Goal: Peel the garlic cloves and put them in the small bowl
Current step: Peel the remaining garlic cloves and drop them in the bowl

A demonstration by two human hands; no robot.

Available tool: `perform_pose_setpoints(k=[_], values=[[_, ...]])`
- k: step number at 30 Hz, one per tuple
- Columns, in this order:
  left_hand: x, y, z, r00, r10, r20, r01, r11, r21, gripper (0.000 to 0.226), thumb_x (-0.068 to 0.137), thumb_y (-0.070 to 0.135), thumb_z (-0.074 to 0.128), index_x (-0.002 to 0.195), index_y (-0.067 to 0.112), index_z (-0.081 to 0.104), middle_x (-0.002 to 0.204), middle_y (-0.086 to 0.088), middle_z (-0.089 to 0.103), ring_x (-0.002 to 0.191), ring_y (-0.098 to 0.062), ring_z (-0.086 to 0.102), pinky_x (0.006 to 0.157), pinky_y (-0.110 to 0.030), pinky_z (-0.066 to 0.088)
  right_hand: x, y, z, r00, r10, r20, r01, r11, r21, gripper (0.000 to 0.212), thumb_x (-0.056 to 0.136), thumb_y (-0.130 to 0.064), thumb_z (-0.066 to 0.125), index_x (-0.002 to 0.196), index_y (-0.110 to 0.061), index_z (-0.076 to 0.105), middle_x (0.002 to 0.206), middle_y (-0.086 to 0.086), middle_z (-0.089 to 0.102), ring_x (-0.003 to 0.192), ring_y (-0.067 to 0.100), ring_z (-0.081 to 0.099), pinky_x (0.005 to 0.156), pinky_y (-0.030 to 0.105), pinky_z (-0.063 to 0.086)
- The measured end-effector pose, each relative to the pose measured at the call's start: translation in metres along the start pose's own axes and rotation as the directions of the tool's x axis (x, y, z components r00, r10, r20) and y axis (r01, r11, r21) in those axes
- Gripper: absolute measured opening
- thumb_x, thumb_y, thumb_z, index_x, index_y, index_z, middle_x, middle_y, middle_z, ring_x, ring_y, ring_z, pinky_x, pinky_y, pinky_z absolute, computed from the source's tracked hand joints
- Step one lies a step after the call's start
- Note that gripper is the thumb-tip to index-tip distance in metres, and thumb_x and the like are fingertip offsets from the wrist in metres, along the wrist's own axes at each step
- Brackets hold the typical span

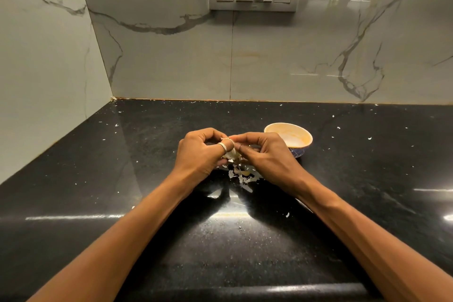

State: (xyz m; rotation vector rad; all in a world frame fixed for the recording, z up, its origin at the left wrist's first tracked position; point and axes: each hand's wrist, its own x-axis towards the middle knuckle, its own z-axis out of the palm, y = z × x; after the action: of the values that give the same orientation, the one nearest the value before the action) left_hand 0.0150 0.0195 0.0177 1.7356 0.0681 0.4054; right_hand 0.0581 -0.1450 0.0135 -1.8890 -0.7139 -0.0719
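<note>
two hands meet just above a dark speckled desk [245, 240]. the left hand [201, 154], a ring on one finger, curls its fingers around a pale garlic clove [231, 153], holding it steady. the right hand [263, 153] pinches at the clove's top with thumb and fingertips, seemingly to pull away papery skin. beneath the hands lies a small heap of peels [241, 175], probably dropped as they come off. just beyond the right hand sits the small bowl [289, 138], close enough, it seems, to drop each peeled clove in; whether it holds any cloves is unclear.
</note>
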Motion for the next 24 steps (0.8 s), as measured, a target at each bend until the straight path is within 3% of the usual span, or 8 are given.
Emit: perform_pose_setpoints(k=[7,11,16,19,24], values=[[-0.0007,-0.0028,0.0031,0.998,0.059,0.029,-0.061,0.995,0.08,0.004,0.085,0.013,0.076,0.081,0.014,0.076,0.074,-0.007,0.075,0.074,-0.024,0.075,0.067,-0.036,0.064,-0.0041,-0.0019,0.0022,0.994,-0.08,-0.069,0.067,0.982,-0.177,0.012,0.093,-0.016,0.067,0.098,-0.016,0.078,0.085,-0.006,0.077,0.073,0.008,0.074,0.07,0.035,0.062],[-0.0012,-0.001,0.0034,0.996,0.011,0.084,-0.011,1.0,-0.005,0.003,0.087,0.013,0.076,0.084,0.012,0.076,0.079,-0.009,0.075,0.079,-0.025,0.076,0.068,-0.036,0.063,-0.004,-0.0008,0.0025,0.987,-0.116,-0.116,0.086,0.967,-0.238,0.007,0.09,-0.018,0.071,0.092,-0.014,0.076,0.081,-0.005,0.076,0.068,0.005,0.072,0.064,0.033,0.061],[-0.0022,-0.0019,0.0044,0.988,-0.02,0.156,0.027,0.999,-0.047,0.011,0.085,0.022,0.079,0.087,0.013,0.074,0.082,-0.011,0.076,0.084,-0.029,0.075,0.076,-0.047,0.063,-0.0042,-0.0006,0.0043,0.976,-0.126,-0.177,0.069,0.952,-0.297,0.008,0.083,-0.017,0.073,0.077,-0.013,0.07,0.066,-0.006,0.07,0.057,0.004,0.066,0.053,0.024,0.053],[-0.0022,-0.0013,0.0056,0.984,-0.019,0.178,0.027,0.999,-0.041,0.01,0.086,0.021,0.078,0.09,0.012,0.074,0.084,-0.012,0.076,0.083,-0.027,0.076,0.076,-0.046,0.063,-0.0048,-0.0003,0.0045,0.973,-0.13,-0.189,0.064,0.946,-0.319,0.01,0.08,-0.016,0.073,0.072,-0.016,0.068,0.058,-0.008,0.064,0.049,0.002,0.056,0.049,0.014,0.041],[-0.0019,-0.0019,0.0059,0.982,-0.022,0.187,0.034,0.998,-0.06,0.01,0.087,0.016,0.077,0.092,0.009,0.073,0.087,-0.013,0.076,0.087,-0.027,0.076,0.076,-0.041,0.063,-0.0054,-0.0003,0.0055,0.968,-0.132,-0.213,0.053,0.939,-0.341,0.015,0.079,-0.016,0.073,0.068,-0.02,0.064,0.056,-0.009,0.061,0.047,0.001,0.052,0.048,0.013,0.038]])
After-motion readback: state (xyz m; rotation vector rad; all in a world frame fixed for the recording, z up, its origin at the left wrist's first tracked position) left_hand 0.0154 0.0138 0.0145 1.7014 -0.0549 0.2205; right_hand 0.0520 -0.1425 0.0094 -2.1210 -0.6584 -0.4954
